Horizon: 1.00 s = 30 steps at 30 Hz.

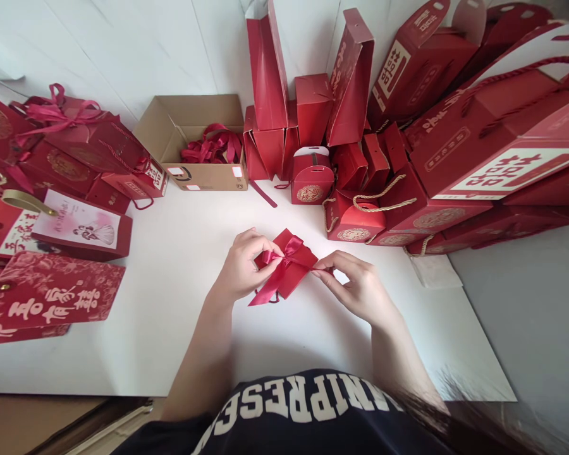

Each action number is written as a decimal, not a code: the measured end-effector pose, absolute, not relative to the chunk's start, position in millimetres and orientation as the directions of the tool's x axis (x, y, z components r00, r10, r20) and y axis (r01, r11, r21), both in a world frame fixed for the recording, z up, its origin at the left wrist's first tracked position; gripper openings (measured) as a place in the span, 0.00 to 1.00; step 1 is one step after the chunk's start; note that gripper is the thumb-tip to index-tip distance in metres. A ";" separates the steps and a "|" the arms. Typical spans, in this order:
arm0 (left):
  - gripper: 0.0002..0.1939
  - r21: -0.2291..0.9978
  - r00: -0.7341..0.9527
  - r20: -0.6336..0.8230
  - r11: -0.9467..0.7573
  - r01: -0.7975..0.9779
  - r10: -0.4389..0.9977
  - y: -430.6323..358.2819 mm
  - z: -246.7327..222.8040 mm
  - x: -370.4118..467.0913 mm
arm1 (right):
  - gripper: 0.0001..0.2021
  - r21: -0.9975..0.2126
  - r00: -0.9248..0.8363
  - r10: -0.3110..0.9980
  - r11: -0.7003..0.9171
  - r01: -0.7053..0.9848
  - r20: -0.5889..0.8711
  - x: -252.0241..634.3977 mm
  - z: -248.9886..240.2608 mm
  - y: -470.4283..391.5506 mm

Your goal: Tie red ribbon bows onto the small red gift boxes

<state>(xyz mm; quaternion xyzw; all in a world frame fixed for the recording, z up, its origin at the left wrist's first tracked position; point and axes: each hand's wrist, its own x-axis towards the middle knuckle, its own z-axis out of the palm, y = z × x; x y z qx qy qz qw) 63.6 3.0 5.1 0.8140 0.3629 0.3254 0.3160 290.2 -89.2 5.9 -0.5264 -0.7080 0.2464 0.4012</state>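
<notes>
Workpiece: A small red box lay on the white table, between the two hands, turned at an angle.
Ribbon: A shiny pink ribbon crossed the box in a bow; one tail extended toward the person.
Left hand: Thumb and forefinger were pinched narrow on the ribbon, beside the knot.
Right hand: Thumb and forefinger met at the box's right corner; whether they gripped ribbon or box edge could not be told.
Carton: A brown cardboard carton stood behind the hands, holding coiled ribbons.
Loose strip: A narrow red strip lay just beside the carton.
Left stock: Red gift boxes were stacked, several bow-tied.
Right stock: Larger red cartons, some with rope handles, were piled high.
</notes>
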 end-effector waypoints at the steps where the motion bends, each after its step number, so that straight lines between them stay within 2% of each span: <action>1: 0.09 0.747 0.519 0.305 -0.539 0.390 0.799 3.1 4.5 63.8 | 0.03 -0.787 -0.117 0.955 0.292 0.543 0.274 289.7 6.7 -90.1; 5: 0.08 0.748 0.523 0.300 -0.537 0.390 0.798 2.7 4.4 64.1 | 0.09 -0.828 -0.079 0.986 0.165 0.536 0.145 287.8 8.3 -91.3; 9: 0.10 0.774 0.529 0.290 -0.521 0.361 0.797 1.4 6.9 64.7 | 0.12 -0.815 -0.085 0.989 0.150 0.560 0.124 286.3 7.8 -89.3; 15: 0.13 0.759 0.525 0.312 -0.540 0.364 0.792 1.4 6.8 66.8 | 0.12 -0.786 -0.174 0.974 0.220 0.577 0.144 285.5 6.6 -88.7; 22: 0.15 0.750 0.506 0.325 -0.544 0.377 0.799 0.5 3.9 70.2 | 0.13 -0.708 -0.368 0.905 0.403 0.580 0.214 285.4 4.0 -89.2; 26: 0.15 0.741 0.513 0.338 -0.560 0.371 0.789 -1.4 3.6 73.9 | 0.14 -0.654 -0.458 0.870 0.456 0.603 0.184 282.6 4.5 -89.3; 30: 0.15 0.728 0.534 0.352 -0.583 0.360 0.769 -2.8 4.0 77.7 | 0.14 -0.614 -0.473 0.870 0.452 0.647 0.142 277.8 7.6 -92.6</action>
